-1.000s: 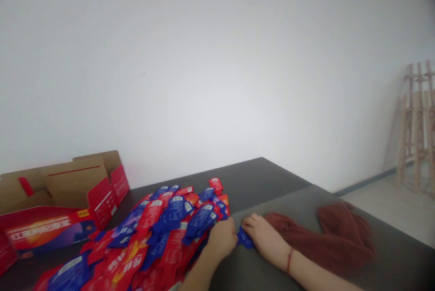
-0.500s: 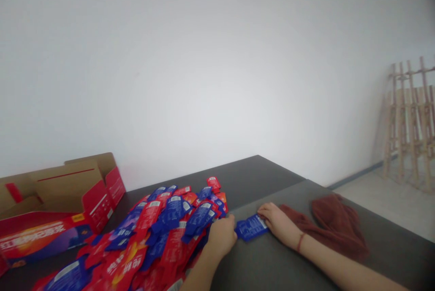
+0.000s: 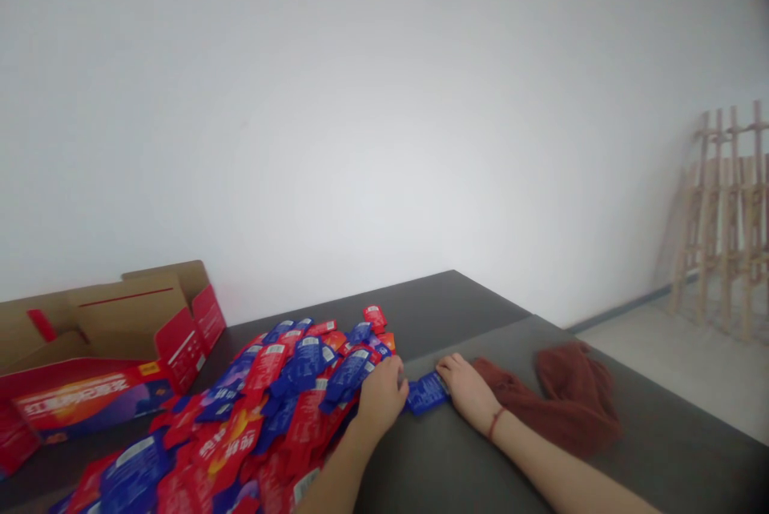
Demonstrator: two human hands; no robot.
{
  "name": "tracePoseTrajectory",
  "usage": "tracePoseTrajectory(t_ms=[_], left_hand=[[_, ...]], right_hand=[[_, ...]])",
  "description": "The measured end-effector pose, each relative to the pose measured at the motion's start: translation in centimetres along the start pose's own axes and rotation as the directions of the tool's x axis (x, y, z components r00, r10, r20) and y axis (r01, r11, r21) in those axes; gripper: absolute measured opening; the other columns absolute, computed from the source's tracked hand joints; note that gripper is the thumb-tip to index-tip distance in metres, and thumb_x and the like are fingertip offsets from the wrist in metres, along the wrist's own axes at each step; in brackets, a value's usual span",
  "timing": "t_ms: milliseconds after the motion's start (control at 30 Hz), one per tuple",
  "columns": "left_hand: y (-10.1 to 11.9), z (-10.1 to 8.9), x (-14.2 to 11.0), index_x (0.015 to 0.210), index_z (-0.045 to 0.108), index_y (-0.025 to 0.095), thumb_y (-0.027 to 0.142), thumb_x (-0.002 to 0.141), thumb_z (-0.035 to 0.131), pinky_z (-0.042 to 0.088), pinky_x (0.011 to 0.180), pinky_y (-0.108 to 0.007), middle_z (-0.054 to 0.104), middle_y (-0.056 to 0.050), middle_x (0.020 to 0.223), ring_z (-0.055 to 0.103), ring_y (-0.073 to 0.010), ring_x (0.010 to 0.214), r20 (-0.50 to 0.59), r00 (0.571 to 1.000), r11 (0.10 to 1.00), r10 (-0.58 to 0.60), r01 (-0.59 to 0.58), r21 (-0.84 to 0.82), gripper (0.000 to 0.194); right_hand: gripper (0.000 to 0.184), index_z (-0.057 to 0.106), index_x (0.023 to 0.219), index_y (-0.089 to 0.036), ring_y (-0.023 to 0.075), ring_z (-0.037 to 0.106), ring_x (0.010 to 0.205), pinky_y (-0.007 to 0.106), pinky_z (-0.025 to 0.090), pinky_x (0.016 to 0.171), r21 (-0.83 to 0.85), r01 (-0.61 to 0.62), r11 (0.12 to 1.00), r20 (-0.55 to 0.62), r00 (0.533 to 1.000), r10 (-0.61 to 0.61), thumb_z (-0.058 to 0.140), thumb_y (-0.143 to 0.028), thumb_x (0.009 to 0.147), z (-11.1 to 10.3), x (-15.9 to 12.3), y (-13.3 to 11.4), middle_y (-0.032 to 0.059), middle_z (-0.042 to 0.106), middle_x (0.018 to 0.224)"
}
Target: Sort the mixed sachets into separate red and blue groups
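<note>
A heap of red and blue sachets [image 3: 264, 410] covers the left part of the dark table [image 3: 456, 314]. My left hand [image 3: 380, 395] rests with curled fingers against the heap's right edge, touching the packets. One blue sachet [image 3: 425, 393] lies flat on the table between my hands. My right hand [image 3: 464, 387], with a red string at the wrist, lies on the table with its fingers on the right end of that sachet.
An open red and brown cardboard box [image 3: 102, 354] sits at the far left. A rust-red cloth [image 3: 558, 394] lies bunched just right of my right hand. A white wall stands behind the table. A wooden rack [image 3: 724, 218] leans by the wall at right.
The blue sachet, crumpled between my hands a second ago, now lies flat. My right hand slid it out to the right, then drew back toward my left hand.
</note>
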State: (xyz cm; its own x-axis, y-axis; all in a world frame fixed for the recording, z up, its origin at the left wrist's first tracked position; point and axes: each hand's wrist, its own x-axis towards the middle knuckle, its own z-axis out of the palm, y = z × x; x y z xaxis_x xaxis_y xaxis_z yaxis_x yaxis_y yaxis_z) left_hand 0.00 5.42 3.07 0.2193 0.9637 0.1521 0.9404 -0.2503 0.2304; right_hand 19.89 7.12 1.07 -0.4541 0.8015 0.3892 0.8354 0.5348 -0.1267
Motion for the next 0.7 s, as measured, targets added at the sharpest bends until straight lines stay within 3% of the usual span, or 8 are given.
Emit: tracePoseTrajectory(t_ms=[133, 233, 333, 467, 567, 700], left_hand=[[0.4, 0.9, -0.3, 0.090, 0.051, 0.021, 0.011, 0.079, 0.049, 0.039, 0.078, -0.021, 0.061, 0.000, 0.095, 0.057, -0.0136, 0.090, 0.011, 0.997, 0.994, 0.074, -0.073, -0.085, 0.016], [0.1, 1.4, -0.2, 0.089, 0.051, 0.020, 0.003, 0.080, 0.042, 0.040, 0.073, -0.021, 0.061, 0.000, 0.088, 0.057, -0.0131, 0.083, 0.016, 0.996, 0.989, 0.087, -0.085, -0.124, 0.021], [-0.4, 1.5, -0.2, 0.097, 0.053, 0.019, 0.002, 0.083, 0.036, 0.041, 0.074, -0.022, 0.062, -0.001, 0.089, 0.058, -0.0137, 0.083, 0.013, 0.994, 0.983, 0.108, -0.105, -0.151, 0.028], [-0.8, 1.5, -0.2, 0.118, 0.053, 0.022, 0.002, 0.079, 0.040, 0.040, 0.085, -0.022, 0.060, -0.002, 0.108, 0.056, -0.0140, 0.097, 0.019, 0.985, 0.971, 0.171, -0.165, -0.174, 0.045], [-0.8, 1.6, -0.3, 0.124, 0.055, 0.025, 0.004, 0.081, 0.038, 0.040, 0.087, -0.022, 0.058, -0.003, 0.110, 0.056, -0.0149, 0.099, 0.066, 0.979, 0.971, 0.193, -0.181, -0.156, 0.050], [-0.2, 1.7, -0.6, 0.121, 0.057, 0.027, 0.007, 0.080, 0.039, 0.042, 0.084, -0.024, 0.058, -0.003, 0.107, 0.056, -0.0168, 0.098, 0.077, 0.984, 0.983, 0.158, -0.150, -0.102, 0.049]], right_hand=[[0.029, 0.066, 0.099, -0.012, 0.0209, 0.051, 0.097, 0.030, 0.040, 0.091, 0.064, 0.034, 0.997, -0.019, 0.999, -0.033, 0.043, -0.002, 0.086, -0.4, -0.1, -1.0, 0.0099, 0.063, 0.102], [0.024, 0.066, 0.091, -0.014, 0.0185, 0.052, 0.093, 0.027, 0.041, 0.087, 0.194, 0.153, 0.969, 0.023, 0.987, -0.160, 0.046, -0.004, 0.084, 0.6, -0.2, -3.7, 0.0060, 0.063, 0.097], [0.021, 0.064, 0.087, -0.015, 0.0189, 0.052, 0.093, 0.028, 0.042, 0.086, 0.239, 0.191, 0.952, 0.070, 0.975, -0.213, 0.047, -0.004, 0.081, 1.4, -0.4, -5.1, 0.0065, 0.062, 0.097], [0.027, 0.063, 0.082, -0.016, 0.0189, 0.053, 0.091, 0.029, 0.042, 0.083, 0.245, 0.050, 0.968, 0.059, 0.996, -0.066, 0.041, 0.000, 0.079, 1.0, -0.3, -2.9, 0.0066, 0.061, 0.093], [0.028, 0.062, 0.080, -0.016, 0.0204, 0.053, 0.090, 0.032, 0.042, 0.083, 0.247, -0.087, 0.965, 0.013, 0.996, 0.087, 0.039, 0.000, 0.079, 0.8, -0.1, -0.9, 0.0079, 0.061, 0.091], [0.029, 0.063, 0.080, -0.017, 0.0195, 0.055, 0.090, 0.030, 0.043, 0.084, 0.307, -0.070, 0.949, 0.029, 0.998, 0.064, 0.039, 0.000, 0.077, 1.8, -0.2, -1.6, 0.0072, 0.062, 0.091]])
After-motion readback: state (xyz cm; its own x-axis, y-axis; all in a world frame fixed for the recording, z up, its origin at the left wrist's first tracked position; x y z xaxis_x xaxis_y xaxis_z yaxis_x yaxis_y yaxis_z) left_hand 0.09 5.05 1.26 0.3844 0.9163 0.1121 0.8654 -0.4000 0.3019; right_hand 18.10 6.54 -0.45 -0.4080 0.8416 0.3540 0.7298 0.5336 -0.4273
